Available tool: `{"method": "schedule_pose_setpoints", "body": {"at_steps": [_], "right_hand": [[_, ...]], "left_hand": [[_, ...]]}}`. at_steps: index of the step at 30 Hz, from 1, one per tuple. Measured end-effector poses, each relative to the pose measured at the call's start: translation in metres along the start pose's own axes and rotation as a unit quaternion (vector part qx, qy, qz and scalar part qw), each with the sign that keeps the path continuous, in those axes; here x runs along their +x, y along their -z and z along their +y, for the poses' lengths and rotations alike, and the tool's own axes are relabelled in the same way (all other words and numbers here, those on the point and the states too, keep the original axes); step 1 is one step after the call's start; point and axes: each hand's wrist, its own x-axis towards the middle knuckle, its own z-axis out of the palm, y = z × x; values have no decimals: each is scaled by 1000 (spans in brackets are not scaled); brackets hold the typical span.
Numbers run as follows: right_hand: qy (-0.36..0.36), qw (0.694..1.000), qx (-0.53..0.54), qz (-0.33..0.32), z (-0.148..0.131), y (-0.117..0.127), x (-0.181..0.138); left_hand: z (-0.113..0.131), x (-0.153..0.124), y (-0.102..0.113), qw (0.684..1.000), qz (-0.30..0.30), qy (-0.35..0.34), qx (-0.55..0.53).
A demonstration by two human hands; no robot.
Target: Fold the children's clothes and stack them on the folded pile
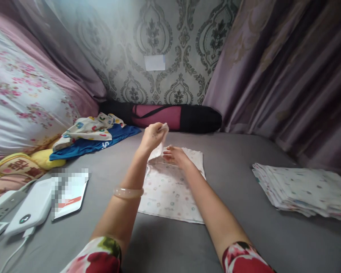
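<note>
A white cloth (170, 193) with a small pastel print lies spread on the grey bed sheet in front of me. My left hand (153, 136) is closed on the cloth's far left part and holds it lifted above the rest. Just right of that raised part, my right hand (174, 156) rests at the far edge of the cloth with its fingers stretched out and apart. It seems to touch the cloth, though the contact under the fingers is hidden.
A stack of folded printed cloths (304, 189) lies at the right. To the left are a blue garment (125, 132), a white power bank (31, 204), a power strip (2, 206) and a tablet-like device (71, 195). A black and maroon bag (159, 117) lies along the wall.
</note>
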Motion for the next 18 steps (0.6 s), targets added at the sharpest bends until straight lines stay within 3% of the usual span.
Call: {"method": "schedule_pose_setpoints", "body": {"at_steps": [1,3,5,7,8,12,14,18], "right_hand": [[-31,994,102,-8,1,7,-5],[-94,943,319,-18,4,21,-13],[-137,886,443,-6,9,30,-19],[-156,861,484,21,15,35,-22],[-161,855,493,32,17,37,-22],[-152,845,511,30,20,38,-24],[-145,848,509,24,17,39,-26],[-121,881,452,67,13,44,-27]], "left_hand": [[3,-4,-5,997,-40,-10,-60],[0,-11,-11,983,-85,0,-165],[-15,-19,-13,980,-49,47,-186],[-40,-28,-13,987,7,103,-120],[-54,-33,-13,988,9,135,-69],[-94,-53,-14,962,-117,240,64],[-99,-60,-18,948,-149,256,116],[-101,-65,-29,939,-140,240,202]]}}
